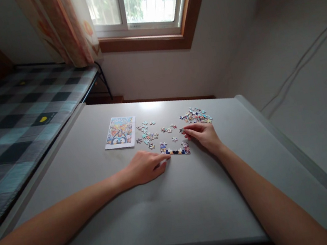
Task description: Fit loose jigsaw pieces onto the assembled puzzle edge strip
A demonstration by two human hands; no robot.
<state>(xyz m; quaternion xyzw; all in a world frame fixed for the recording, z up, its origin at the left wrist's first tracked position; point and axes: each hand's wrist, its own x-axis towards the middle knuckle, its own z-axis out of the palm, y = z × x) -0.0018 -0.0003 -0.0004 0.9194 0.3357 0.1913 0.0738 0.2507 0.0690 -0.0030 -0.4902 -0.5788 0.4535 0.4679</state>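
My right hand (203, 135) pinches a small jigsaw puzzle piece (181, 130) between thumb and fingertips, just above and right of the joined puzzle section (175, 151). That section is a U-shaped strip with a dark blue bottom edge. My left hand (146, 167) lies on the table with its index finger stretched out, the tip at the section's lower left edge. Nothing shows in the left hand. A single loose piece (174, 139) lies inside the U. Further loose pieces (145, 136) are scattered beyond my left hand, and a small row of pieces (168, 129) sits behind the section.
A dense pile of puzzle pieces (195, 115) lies at the back right of the white table (167, 214). The picture sheet (120, 132) rests at the back left. A bed with a checked cover (22, 109) stands along the left side; a wall with a cable (298, 62) rises on the right.
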